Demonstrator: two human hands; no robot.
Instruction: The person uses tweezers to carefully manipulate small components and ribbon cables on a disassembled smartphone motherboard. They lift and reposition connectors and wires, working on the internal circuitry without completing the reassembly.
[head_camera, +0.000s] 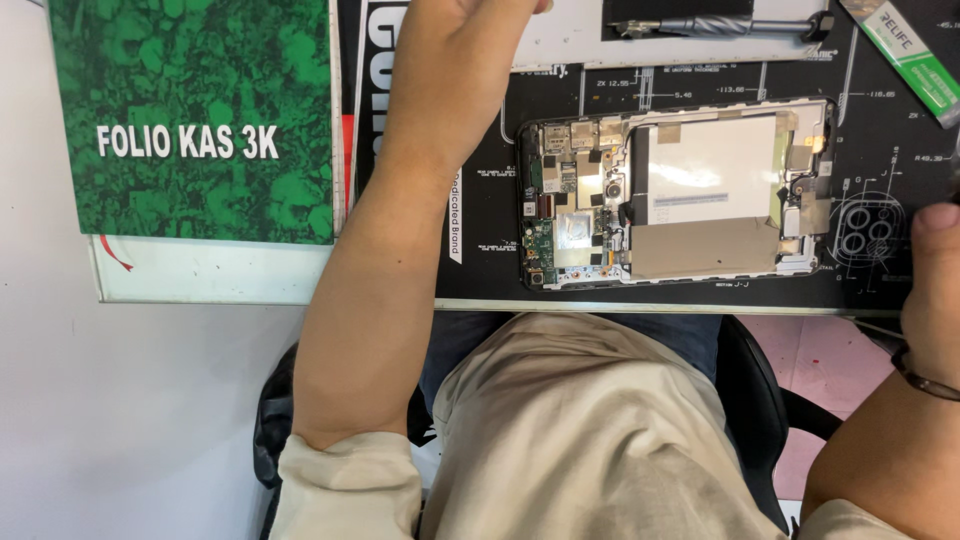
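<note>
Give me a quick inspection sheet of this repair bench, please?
Surface: black work mat printed with white diagrams, on a white desk.
Job's things: opened phone, back off, circuit boards and battery exposed.
Clutter: green ledger book at left; green-labelled tool top right; metal strip at the top.
Hands: left hand mostly out of frame; right hand at the mat's edge, grip unclear.
Cables: nothing seen.
Surroundings: black chair, pinkish floor.

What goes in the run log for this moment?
left hand: mostly out of view | right hand: at mat edge | opened phone: untouched
</note>
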